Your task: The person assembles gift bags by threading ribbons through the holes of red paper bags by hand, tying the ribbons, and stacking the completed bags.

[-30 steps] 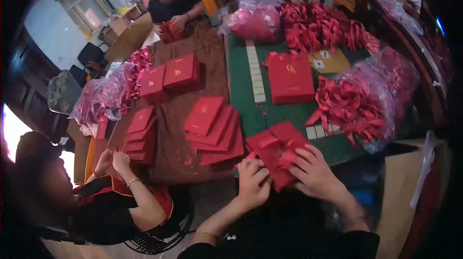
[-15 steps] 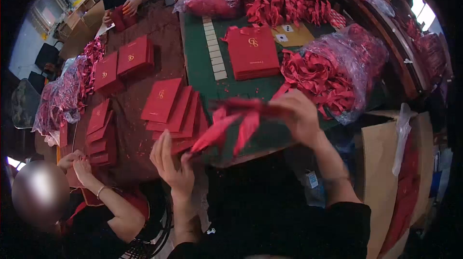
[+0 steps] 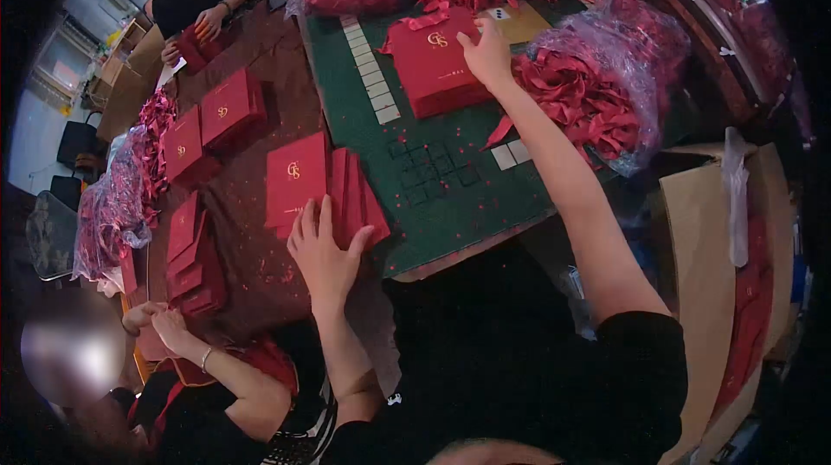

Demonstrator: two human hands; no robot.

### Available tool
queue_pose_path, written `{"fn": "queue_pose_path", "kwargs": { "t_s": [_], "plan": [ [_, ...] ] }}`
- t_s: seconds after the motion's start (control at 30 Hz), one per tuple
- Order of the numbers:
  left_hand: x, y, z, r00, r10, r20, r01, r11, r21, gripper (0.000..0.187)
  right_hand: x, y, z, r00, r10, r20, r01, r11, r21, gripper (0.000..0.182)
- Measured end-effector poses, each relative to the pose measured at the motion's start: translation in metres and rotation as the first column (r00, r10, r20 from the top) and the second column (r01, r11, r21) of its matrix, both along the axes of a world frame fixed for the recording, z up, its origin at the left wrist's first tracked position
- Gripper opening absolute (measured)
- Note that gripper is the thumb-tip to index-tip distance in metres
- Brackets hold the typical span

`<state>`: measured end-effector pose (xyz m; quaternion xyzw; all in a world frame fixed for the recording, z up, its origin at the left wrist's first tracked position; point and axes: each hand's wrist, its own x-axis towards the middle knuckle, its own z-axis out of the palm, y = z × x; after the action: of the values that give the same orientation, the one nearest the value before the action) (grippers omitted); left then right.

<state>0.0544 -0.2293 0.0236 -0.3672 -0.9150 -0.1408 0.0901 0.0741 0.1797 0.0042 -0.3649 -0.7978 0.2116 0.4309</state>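
On the near pile of flat red paper bags point(image 3: 297, 179) lies my left hand point(image 3: 327, 259), its fingers spread over the lower edge of the top bags and holding none. My right hand point(image 3: 489, 56) reaches across the green mat to a neat stack of red paper bags point(image 3: 433, 62) with gold lettering. Its thumb and fingers are apart, with the tips on the top bag near the right edge. Red ribbon handles point(image 3: 428, 19) stick out at the stack's far side. Part of the stack's right corner is hidden under my hand.
Plastic-wrapped red ribbons point(image 3: 580, 106) lie right of the stack. White tiles point(image 3: 368, 67) line the green mat point(image 3: 441, 222). More bag stacks point(image 3: 232, 108) stand left. A cardboard box point(image 3: 705, 292) is at my right. Co-workers' hands point(image 3: 169, 326) are busy at left and far left.
The ribboned red bag held in my right hand is out of it. That hand has moved away from me to the stack, while my left hand has come down onto the near pile.
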Motion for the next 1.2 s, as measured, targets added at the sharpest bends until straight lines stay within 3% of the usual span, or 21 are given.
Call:
{"fn": "queue_pose_path", "kwargs": {
  "t_s": [0.03,0.13,0.23,0.3,0.33,0.37,0.4,0.43,0.47,0.5,0.57,0.63,0.73,0.8,0.87,0.9,0.93,1.0,1.1,1.13,1.2],
  "plan": [
    [0.003,-0.001,-0.001,0.996,-0.043,-0.081,0.044,0.999,0.007,0.066,-0.002,0.003,-0.006,1.0,-0.006,0.005,0.006,1.0,-0.006,0.048],
    [0.007,0.001,-0.006,0.996,-0.092,0.007,0.091,0.991,0.103,0.067,-0.004,-0.004,-0.008,0.995,-0.073,0.072,0.072,0.997,0.019,0.049],
    [0.012,0.006,-0.01,0.983,-0.161,-0.088,0.171,0.976,0.132,0.049,0.004,-0.024,0.007,0.991,-0.134,0.019,0.133,0.988,0.073,0.048],
    [0.016,0.012,-0.01,0.964,-0.19,-0.189,0.228,0.951,0.208,0.026,0.018,-0.049,0.022,0.991,-0.109,-0.074,0.122,0.969,0.214,0.046],
    [0.018,0.014,-0.008,0.962,-0.195,-0.192,0.234,0.95,0.209,0.026,0.021,-0.055,0.015,0.985,-0.014,-0.17,0.084,0.908,0.41,0.045],
    [0.02,0.015,-0.007,0.926,-0.183,-0.33,0.254,0.949,0.187,0.025,0.032,-0.085,0.019,0.957,0.156,-0.243,-0.085,0.956,0.281,0.037],
    [0.022,0.018,-0.004,0.87,-0.173,-0.461,0.274,0.948,0.163,0.023,0.051,-0.117,0.034,0.961,0.277,-0.006,-0.276,0.959,-0.069,0.034],
    [0.031,0.024,0.003,0.853,-0.176,-0.491,0.31,0.928,0.205,0.022,0.06,-0.136,0.029,0.904,0.417,0.098,-0.372,0.877,-0.303,0.046],
    [0.044,0.03,0.01,0.832,-0.213,-0.513,0.356,0.913,0.199,0.021,0.066,-0.146,0.01,0.788,0.615,-0.031,-0.544,0.671,-0.504,0.058],
    [0.058,0.035,0.016,0.809,-0.25,-0.531,0.403,0.895,0.193,0.021,0.076,-0.161,0.017,0.685,0.723,-0.094,-0.508,0.381,-0.772,0.066],
    [0.087,0.044,0.02,0.771,-0.374,-0.516,0.528,0.827,0.19,0.019,0.097,-0.187,0.004,0.638,0.712,-0.293,-0.659,0.308,-0.687,0.057],
    [0.112,0.046,0.026,0.757,-0.526,-0.387,0.598,0.797,0.088,0.025,0.108,-0.185,-0.005,0.529,0.621,-0.578,-0.763,0.05,-0.645,0.043],
    [0.124,0.055,0.036,0.736,-0.676,-0.037,0.665,0.711,0.228,0.036,0.137,-0.17,0.011,0.603,0.61,-0.513,-0.737,0.18,-0.652,0.043],
    [0.117,0.066,0.033,0.795,-0.594,-0.126,0.606,0.765,0.216,0.037,0.147,-0.159,0.012,0.65,0.72,-0.243,-0.677,0.402,-0.617,0.043],
    [0.104,0.085,0.016,0.88,-0.422,-0.217,0.445,0.893,0.069,0.049,0.147,-0.156,-0.011,0.727,0.683,0.075,-0.645,0.716,-0.269,0.045],
    [0.098,0.094,0.001,0.91,-0.312,-0.272,0.318,0.948,-0.023,0.05,0.148,-0.156,-0.012,0.773,0.584,0.248,-0.587,0.806,-0.071,0.045],
    [0.086,0.098,-0.022,0.932,-0.305,-0.198,0.306,0.952,-0.025,0.053,0.149,-0.154,-0.005,0.815,0.521,0.254,-0.532,0.846,-0.029,0.042],
    [0.083,0.099,-0.037,0.943,-0.301,-0.141,0.307,0.951,0.027,0.053,0.15,-0.131,-0.007,0.832,0.38,0.404,-0.505,0.82,0.268,0.037],
    [0.085,0.1,-0.038,0.948,-0.299,-0.108,0.309,0.947,0.09,0.058,0.153,-0.1,-0.008,0.778,0.192,0.598,-0.513,0.744,0.428,0.031],
    [0.086,0.1,-0.034,0.953,-0.292,-0.087,0.3,0.948,0.108,0.061,0.154,-0.094,-0.011,0.734,0.175,0.656,-0.542,0.732,0.412,0.028],
    [0.085,0.101,-0.03,0.957,-0.281,-0.074,0.288,0.95,0.123,0.064,0.157,-0.082,-0.015,0.672,0.243,0.7,-0.597,0.737,0.317,0.041]
  ]
}}
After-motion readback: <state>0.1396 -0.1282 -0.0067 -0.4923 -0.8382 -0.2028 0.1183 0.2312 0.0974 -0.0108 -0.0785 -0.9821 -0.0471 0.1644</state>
